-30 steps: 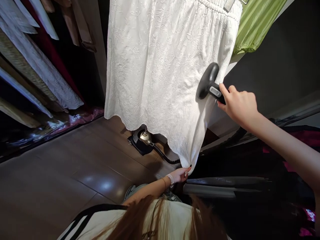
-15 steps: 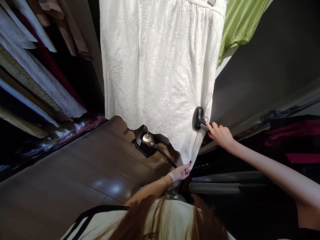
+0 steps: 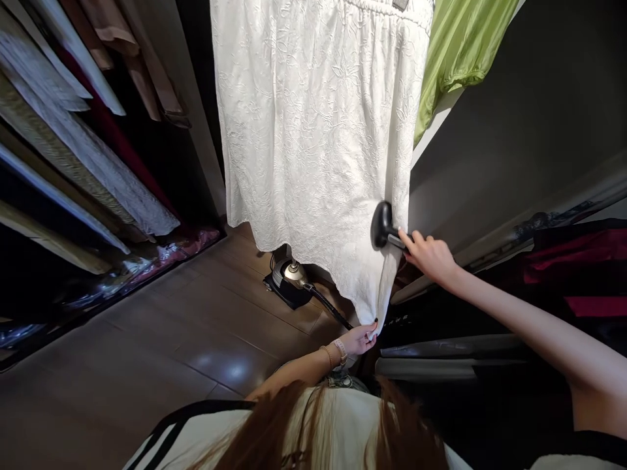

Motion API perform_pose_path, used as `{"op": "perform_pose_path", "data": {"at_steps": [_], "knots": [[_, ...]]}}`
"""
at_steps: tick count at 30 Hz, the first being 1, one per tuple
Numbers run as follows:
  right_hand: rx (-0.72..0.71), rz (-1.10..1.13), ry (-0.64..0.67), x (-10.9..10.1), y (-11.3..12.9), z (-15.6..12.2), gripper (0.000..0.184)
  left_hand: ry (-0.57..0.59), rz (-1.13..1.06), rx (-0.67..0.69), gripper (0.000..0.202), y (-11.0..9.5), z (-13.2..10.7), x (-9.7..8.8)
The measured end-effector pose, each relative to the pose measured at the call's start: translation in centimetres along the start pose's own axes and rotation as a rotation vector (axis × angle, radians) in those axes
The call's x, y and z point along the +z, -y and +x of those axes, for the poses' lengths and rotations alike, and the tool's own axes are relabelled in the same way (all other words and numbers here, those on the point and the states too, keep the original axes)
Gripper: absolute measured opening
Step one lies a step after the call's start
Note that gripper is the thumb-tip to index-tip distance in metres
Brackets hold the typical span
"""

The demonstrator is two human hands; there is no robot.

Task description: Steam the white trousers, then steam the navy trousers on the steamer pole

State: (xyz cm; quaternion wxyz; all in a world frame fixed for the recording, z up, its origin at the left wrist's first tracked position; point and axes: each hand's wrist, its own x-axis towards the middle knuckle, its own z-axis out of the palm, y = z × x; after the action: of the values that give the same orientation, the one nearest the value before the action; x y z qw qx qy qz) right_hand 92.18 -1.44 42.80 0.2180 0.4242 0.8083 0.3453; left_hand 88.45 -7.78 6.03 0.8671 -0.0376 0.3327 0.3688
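Observation:
A white embroidered skirt or dress (image 3: pixel 313 137) hangs in front of me, its wavy lower hem drawn down toward the right. My left hand (image 3: pixel 360 339) pinches the hem's lowest corner and pulls it taut. Wrapped around the handle of a black garment steamer head (image 3: pixel 381 226) is my right hand (image 3: pixel 431 260). The head's face lies against the cloth near the right edge, a little above my left hand. Behind the hem, the steamer base (image 3: pixel 294 277) stands on the floor, with a black hose (image 3: pixel 328 305) running from it toward my left hand.
Garments (image 3: pixel 73 130) hang on a rack at the left, over plastic-wrapped items (image 3: pixel 151 264) along the floor. A light green garment (image 3: pixel 453 59) hangs behind the white one. Dark and magenta clothing (image 3: pixel 578 254) is at the right. The floor (image 3: pixel 161 339) is brown.
The steamer head has shifted slightly left and up on the cloth with my right hand. My left hand still pinches the hem corner. The whole view has shifted slightly.

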Motion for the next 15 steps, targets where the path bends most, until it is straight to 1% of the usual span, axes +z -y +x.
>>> {"op": "perform_pose_path", "data": {"at_steps": [4, 7, 9, 11, 15], "knots": [[0.140, 0.013, -0.141, -5.2, -2.5, 2.1, 0.062, -0.025, -0.030, -0.040, 0.004, 0.3, 0.0, 0.0], [0.200, 0.024, -0.238, -8.0, -3.8, 3.2, 0.065, -0.020, -0.025, -0.041, 0.006, 0.4, 0.3, -0.2], [0.214, 0.027, -0.283, -9.1, -4.3, 3.8, 0.063, -0.019, -0.005, -0.045, 0.008, 0.6, 0.5, -0.3], [0.219, 0.024, -0.309, -9.7, -4.6, 4.5, 0.063, -0.020, 0.025, -0.054, 0.011, 0.8, 0.6, -0.4], [0.227, 0.023, -0.344, -9.6, -4.9, 5.8, 0.067, -0.027, 0.074, -0.042, 0.013, 1.3, 0.9, -0.7]]}}
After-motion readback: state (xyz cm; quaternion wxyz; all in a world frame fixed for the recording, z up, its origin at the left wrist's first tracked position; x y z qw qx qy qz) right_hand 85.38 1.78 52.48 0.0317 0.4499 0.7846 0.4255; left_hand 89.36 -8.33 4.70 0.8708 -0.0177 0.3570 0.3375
